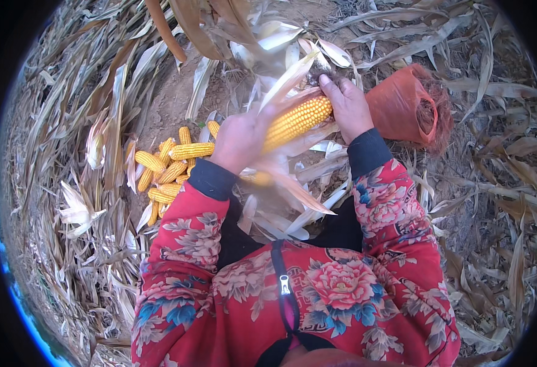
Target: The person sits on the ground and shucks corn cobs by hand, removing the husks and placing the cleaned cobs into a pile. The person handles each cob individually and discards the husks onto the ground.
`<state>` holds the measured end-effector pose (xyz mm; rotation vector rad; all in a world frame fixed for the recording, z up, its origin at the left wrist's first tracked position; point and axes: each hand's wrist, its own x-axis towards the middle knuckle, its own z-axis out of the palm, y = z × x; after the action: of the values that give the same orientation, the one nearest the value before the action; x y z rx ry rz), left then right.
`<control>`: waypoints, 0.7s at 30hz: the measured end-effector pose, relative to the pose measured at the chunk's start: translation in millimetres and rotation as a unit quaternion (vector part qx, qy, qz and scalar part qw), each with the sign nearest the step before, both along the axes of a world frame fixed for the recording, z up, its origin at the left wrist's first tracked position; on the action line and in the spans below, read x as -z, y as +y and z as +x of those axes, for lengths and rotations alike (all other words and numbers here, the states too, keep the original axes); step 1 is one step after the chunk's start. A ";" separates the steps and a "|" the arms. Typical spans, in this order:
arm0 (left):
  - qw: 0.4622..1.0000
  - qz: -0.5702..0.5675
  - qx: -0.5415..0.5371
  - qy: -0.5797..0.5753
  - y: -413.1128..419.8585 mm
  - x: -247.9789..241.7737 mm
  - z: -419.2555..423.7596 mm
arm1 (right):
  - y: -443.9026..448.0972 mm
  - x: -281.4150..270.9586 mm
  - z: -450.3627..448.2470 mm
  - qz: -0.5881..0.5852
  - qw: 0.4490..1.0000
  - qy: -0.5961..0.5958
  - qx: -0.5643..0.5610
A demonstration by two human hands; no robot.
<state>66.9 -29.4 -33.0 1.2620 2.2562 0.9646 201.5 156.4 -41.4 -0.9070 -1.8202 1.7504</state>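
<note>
A yellow ear of corn (298,123) lies slantwise between my hands, its rows of kernels bare on the upper side. Pale dry husk leaves (291,85) spread away from it above and below. My left hand (245,137), blurred, is closed around the ear's lower left end; its fingertips are hard to make out. At the other end, my right hand (350,108) pinches a dark tuft of corn silk (319,75) with some husk beside the tip. Another ear (260,178), blurred, shows below my left hand.
Several husked ears (172,169) are piled on the soil at left. An orange-red plastic bag (399,103) stuffed with corn silk (436,110) stands by my right wrist. Dry stalks (89,91) cover the ground at left, and brown leaves (218,23) hang in at the top.
</note>
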 end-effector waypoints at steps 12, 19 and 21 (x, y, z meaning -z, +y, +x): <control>0.979 0.046 0.075 -0.183 -9.6 -15.4 -19.5 | -2.5 -32.4 12.1 -0.114 0.987 0.054 -0.099; 0.972 0.105 0.094 -0.187 -8.3 -19.9 -9.2 | -7.2 -37.2 11.2 -0.264 0.956 0.101 -0.084; 0.959 0.145 0.116 -0.214 -1.5 -20.0 -2.2 | -9.1 -17.6 7.7 -0.227 0.967 0.078 -0.080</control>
<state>64.8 -30.8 -13.0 1.2518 1.6416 1.3604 209.2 147.2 -23.8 -0.7702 -1.4498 2.3278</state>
